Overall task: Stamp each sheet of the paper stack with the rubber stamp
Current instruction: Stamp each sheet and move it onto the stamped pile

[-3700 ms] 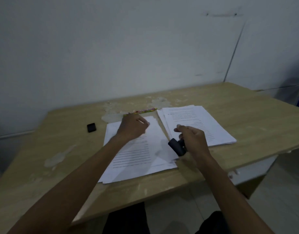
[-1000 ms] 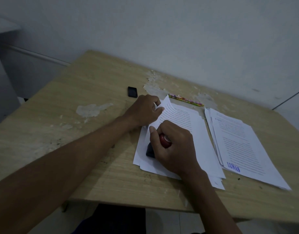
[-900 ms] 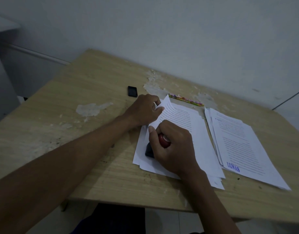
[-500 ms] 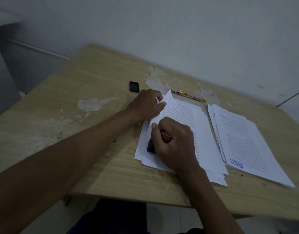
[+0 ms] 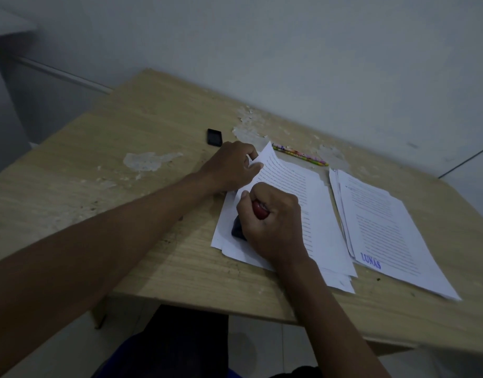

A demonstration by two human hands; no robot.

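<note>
A stack of printed white sheets (image 5: 311, 203) lies on the wooden table (image 5: 153, 214). My right hand (image 5: 273, 225) grips the rubber stamp (image 5: 239, 227), red knob in the fist, black base pressed onto the lower left corner of the top sheet. My left hand (image 5: 230, 167) pinches the raised upper left corner of that sheet. To the right lies a second pile (image 5: 387, 230), its top sheet bearing a blue "LUNAS" mark (image 5: 371, 261) at its lower left.
A small black box (image 5: 214, 137) sits on the table beyond my left hand. A colourful pencil (image 5: 300, 154) lies behind the stack. The tabletop has peeled patches. A wall stands close behind; the near table edge is right below the papers.
Since the oldest frame my right hand carried the stamp to the sheet's lower left corner. Over the last second both hands kept their hold; only the camera shifted.
</note>
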